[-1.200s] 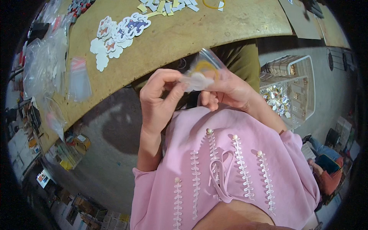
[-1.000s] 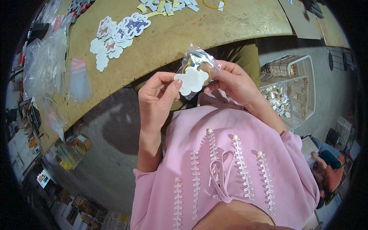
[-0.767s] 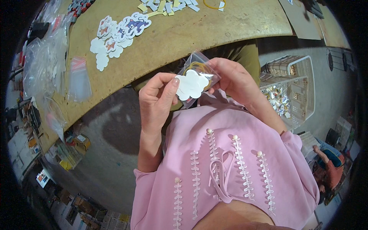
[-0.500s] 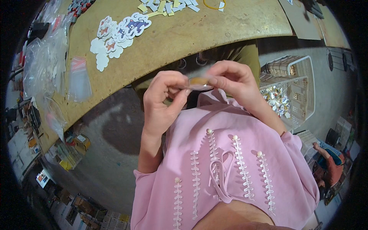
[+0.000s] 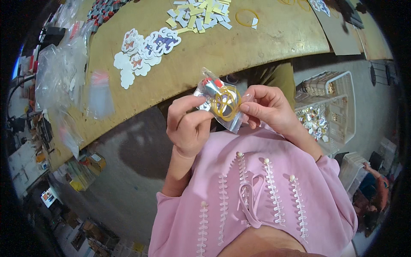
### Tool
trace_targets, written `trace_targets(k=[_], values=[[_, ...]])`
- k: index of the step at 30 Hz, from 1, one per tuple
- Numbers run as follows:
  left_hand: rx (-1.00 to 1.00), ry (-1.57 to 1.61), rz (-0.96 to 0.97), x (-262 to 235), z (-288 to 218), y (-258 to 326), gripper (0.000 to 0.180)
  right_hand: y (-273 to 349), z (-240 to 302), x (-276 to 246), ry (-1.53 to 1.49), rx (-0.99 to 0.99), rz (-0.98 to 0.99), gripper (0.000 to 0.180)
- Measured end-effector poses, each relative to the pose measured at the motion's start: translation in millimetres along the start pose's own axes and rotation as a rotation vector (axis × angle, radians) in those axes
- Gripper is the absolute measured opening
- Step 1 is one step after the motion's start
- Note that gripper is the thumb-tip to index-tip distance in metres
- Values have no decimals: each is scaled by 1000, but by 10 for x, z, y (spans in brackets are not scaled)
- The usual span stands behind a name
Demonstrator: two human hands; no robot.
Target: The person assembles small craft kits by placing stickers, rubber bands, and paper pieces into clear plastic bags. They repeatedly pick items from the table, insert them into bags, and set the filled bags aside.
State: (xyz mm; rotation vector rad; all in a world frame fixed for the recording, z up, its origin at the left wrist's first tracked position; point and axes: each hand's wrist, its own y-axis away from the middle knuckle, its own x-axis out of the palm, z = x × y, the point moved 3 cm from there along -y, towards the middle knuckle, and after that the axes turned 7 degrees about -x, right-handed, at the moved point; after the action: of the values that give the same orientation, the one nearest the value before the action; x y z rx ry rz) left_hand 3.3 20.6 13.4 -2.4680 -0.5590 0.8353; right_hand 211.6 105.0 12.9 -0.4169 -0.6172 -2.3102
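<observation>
A small clear plastic bag is between my hands, just in front of the table edge. Through it show coiled yellow rubber bands, red and grey small pieces and part of a white printed cutout. My right hand pinches the bag's right edge between thumb and fingers. On the other side, the curled fingers of my left hand hold the left edge, with the fingertips partly overlapping the plastic. Beyond the bag, a pile of white cutouts with printed figures lies on the table.
Yellow and white strips are heaped at the far side, beside a yellow rubber band. Empty clear bags lie at the left. A white crate with filled shiny bags stands at the right. Another person is at lower right.
The bag has turned from edge-on to flat, so its contents now show. Both hands have come slightly lower and to the right, and the table scene has shifted in view.
</observation>
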Motion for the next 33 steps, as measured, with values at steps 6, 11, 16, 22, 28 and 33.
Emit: trace_targets(k=[6,11,16,22,28,33], values=[[-496,708,14,158,199,81,29,-35,48,39,291,-245,-18,10],[-603,741,-44,227,157,4,46,-140,66,-15,876,-719,39,6],[-609,743,-79,257,197,-46,59,-196,-102,-134,246,-250,-101,11],[-542,643,-49,276,169,-76,58,-261,-156,-199,40,-84,-66,11],[-173,-179,-87,186,166,-332,51,-350,-253,-267,34,-116,-101,11],[-256,-74,76,107,161,-243,40,-356,-289,-220,-46,-86,-119,13]])
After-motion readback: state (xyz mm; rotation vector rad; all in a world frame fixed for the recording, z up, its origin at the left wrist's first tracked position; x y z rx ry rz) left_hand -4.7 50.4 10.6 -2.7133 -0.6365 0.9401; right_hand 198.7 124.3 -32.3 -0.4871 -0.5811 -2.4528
